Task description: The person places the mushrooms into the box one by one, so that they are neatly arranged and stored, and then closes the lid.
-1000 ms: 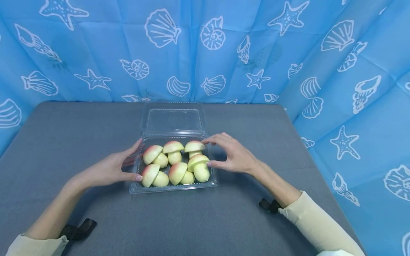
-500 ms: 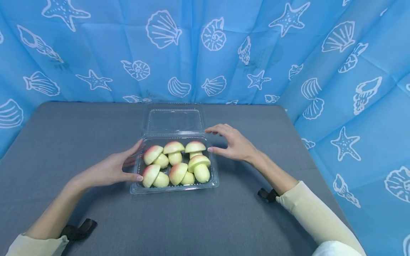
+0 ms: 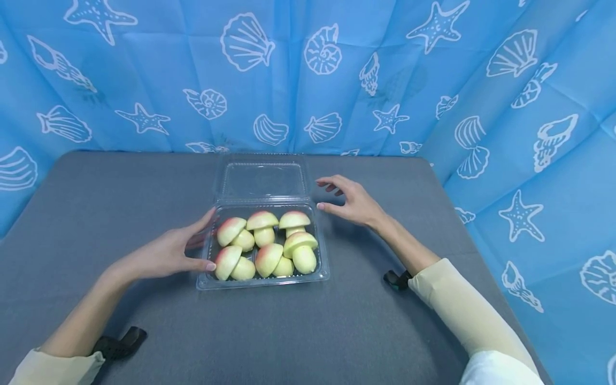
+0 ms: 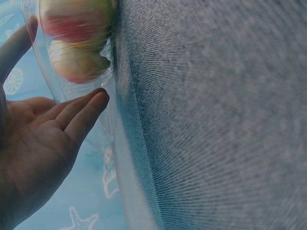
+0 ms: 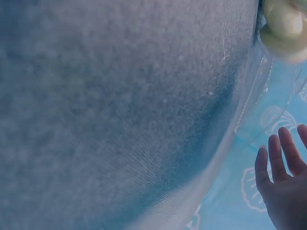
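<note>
In the head view a clear plastic clamshell box point(image 3: 262, 282) lies on the grey table with its lid point(image 3: 263, 179) folded back. Several mushroom-shaped pieces, pale yellow-green with red-tinged caps, such as this front right one point(image 3: 303, 256), sit inside in two rows. My left hand point(image 3: 166, 252) is at the box's left side, thumb by the front corner and fingers along the wall. The left wrist view shows its fingers point(image 4: 81, 115) extended beside the clear wall. My right hand point(image 3: 353, 200) hovers right of the lid, holding nothing, its fingers point(image 5: 277, 158) loosely spread.
The grey cloth-covered table point(image 3: 289, 331) reaches back to a blue curtain point(image 3: 159, 69) printed with white shells and starfish. Another stretch of curtain runs along the right side. Dark wrist straps point(image 3: 120, 345) show below the sleeves.
My right hand has left the box's right edge and moved back and slightly right, beside the lid. The left hand and the box with its mushroom-shaped pieces stay in place.
</note>
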Available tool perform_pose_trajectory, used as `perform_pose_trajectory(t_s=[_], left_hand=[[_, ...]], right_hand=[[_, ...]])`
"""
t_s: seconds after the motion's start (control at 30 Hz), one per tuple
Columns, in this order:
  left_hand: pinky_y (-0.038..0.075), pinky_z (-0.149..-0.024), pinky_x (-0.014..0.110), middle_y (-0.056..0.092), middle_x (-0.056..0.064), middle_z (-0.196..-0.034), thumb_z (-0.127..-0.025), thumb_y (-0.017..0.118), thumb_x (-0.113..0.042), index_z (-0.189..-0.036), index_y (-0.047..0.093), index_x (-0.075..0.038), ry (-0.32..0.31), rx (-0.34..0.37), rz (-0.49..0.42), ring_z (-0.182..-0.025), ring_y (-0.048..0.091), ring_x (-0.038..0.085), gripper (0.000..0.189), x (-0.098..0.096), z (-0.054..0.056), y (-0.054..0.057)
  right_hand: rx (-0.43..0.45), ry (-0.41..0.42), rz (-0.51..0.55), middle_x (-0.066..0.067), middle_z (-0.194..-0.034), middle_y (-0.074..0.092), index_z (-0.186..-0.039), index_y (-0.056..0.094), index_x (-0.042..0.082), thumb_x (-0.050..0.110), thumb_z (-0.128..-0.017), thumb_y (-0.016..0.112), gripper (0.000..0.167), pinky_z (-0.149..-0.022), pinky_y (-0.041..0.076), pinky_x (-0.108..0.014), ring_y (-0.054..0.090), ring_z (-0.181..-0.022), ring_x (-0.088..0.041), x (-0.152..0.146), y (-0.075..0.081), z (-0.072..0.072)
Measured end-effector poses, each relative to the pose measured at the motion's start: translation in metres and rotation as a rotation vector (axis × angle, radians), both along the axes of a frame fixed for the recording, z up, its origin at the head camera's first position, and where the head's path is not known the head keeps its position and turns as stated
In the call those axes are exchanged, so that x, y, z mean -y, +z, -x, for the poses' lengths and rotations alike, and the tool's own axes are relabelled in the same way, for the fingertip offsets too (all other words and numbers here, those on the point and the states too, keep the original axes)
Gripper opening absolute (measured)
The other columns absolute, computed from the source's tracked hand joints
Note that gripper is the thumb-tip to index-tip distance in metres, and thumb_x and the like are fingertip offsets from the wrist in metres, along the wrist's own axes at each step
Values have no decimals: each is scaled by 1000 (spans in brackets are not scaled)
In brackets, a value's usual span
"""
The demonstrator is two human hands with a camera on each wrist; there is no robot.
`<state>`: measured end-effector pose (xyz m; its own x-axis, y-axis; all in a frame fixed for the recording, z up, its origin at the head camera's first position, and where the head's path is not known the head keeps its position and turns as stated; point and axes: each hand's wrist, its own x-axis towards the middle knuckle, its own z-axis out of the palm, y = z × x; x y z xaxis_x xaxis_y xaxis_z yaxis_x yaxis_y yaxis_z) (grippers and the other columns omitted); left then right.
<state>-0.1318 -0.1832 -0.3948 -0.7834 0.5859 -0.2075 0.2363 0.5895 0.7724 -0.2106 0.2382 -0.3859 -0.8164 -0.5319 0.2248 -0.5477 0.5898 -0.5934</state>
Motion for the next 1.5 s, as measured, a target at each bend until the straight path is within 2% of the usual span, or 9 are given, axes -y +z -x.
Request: perform_pose_trajectory(t_s=[0.27, 0.5, 0.6, 0.77, 1.03, 1.13, 1.23, 1.5], left_hand=[[39, -107, 59, 9, 25, -163, -81, 78, -51, -161, -5, -20, -6, 3, -6, -135, 40, 47, 120, 1, 3, 0], [39, -107, 60, 8, 25, -163, -83, 77, -49, -160, -6, -20, -20, -6, -23, -135, 39, 48, 117, 1, 2, 3], [39, -107, 60, 7, 23, -163, -83, 78, -48, -160, -5, -19, -22, -11, -33, -136, 39, 48, 117, 1, 2, 3], [38, -110, 54, 5, 13, -166, -80, 80, -46, -161, -3, -18, -21, -19, -62, -139, 35, 44, 119, -1, 3, 1], [39, -109, 54, 4, 13, -166, -82, 80, -43, -160, -4, -17, -34, -16, -101, -140, 34, 44, 117, 2, 0, -3], [40, -108, 54, 2, 14, -166, -84, 79, -40, -160, -5, -16, -48, -7, -122, -139, 35, 45, 115, 2, 0, -2], [40, -108, 53, 2, 15, -166, -84, 79, -38, -160, -6, -15, -47, 2, -131, -139, 35, 45, 116, 2, 0, -2], [40, -108, 53, 2, 15, -166, -82, 80, -42, -160, -7, -15, -30, -5, -93, -138, 37, 45, 119, 1, 0, -1]], right_hand=[[156, -96, 42, -9, -137, 58, -146, 49, 8, 35, -91, 72, 65, -101, 50, -45, 58, -121, -29, 6, -4, 11], [288, -125, 37, -10, -141, 56, -151, 42, 10, 38, -92, 71, 72, -103, 49, -45, 56, -124, -30, 13, -5, 15], [292, -141, 15, -9, -140, 57, -152, 41, 11, 40, -91, 72, 74, -101, 50, -44, 58, -122, -30, 15, -6, 17], [284, -160, -21, -10, -138, 59, -152, 40, 9, 41, -90, 73, 77, -99, 52, -43, 61, -118, -28, 18, -7, 19], [390, -164, 9, -8, -138, 60, -151, 42, 6, 37, -90, 72, 74, -101, 50, -39, 62, -118, -24, 21, -8, 19], [384, -172, 39, -8, -136, 61, -149, 44, 7, 34, -90, 74, 72, -100, 51, -39, 64, -115, -24, 21, -10, 17], [343, -171, 64, -10, -134, 62, -149, 45, 7, 32, -89, 76, 72, -97, 53, -40, 65, -112, -25, 21, -12, 16], [227, -154, 201, -15, -129, 59, -147, 47, 3, 17, -84, 82, 74, -90, 57, -38, 67, -103, -29, 24, -14, 11]])
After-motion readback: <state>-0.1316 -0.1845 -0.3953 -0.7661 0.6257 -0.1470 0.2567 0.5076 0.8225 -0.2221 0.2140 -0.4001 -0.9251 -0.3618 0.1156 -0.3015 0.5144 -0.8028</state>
